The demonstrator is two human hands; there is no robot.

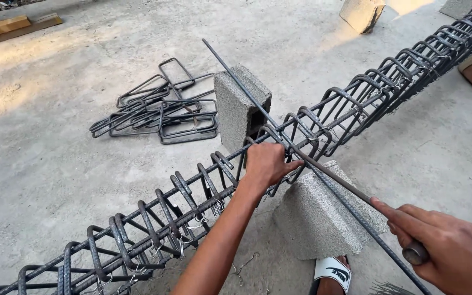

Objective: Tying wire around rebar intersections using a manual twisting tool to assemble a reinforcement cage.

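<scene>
Right hand (454, 251) at the lower right of the frame had its fingers wrapped tight around a metal tying tool (356, 194), whose tip reached the rebar cage (203, 191) at centre. My left hand (266, 164) gripped a stirrup (296, 139) there, fingers closed. Two concrete blocks (318, 213) propped the cage off the floor (55, 164); spare stirrups (162, 109) lay at upper left.

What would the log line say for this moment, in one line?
left hand: gripping rebar cage | right hand: holding tying tool | cage on concrete blocks
</scene>
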